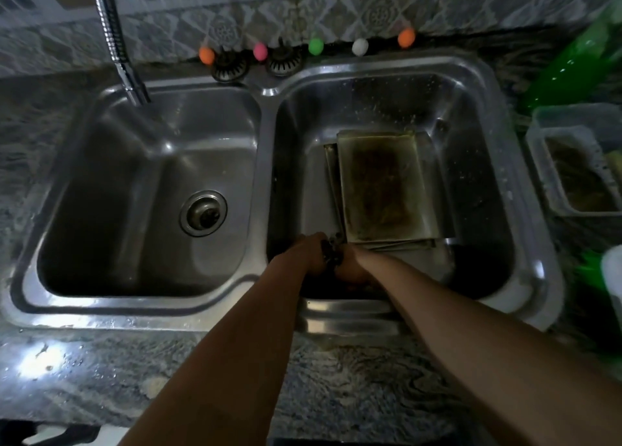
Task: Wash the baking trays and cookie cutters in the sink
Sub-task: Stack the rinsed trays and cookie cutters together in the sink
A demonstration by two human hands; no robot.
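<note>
While stained baking trays (387, 189) wait in the right basin | both hands (331, 260) meet over a small dark object — grip unclear | best scrubbed low, every edge.

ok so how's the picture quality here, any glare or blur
Head view: dim overall; glare on the wet countertop at lower left; green bottle smeared by blur at the right edge; both hands sit in shadow, their grip unclear; sink rim bowed by the wide lens.
</note>
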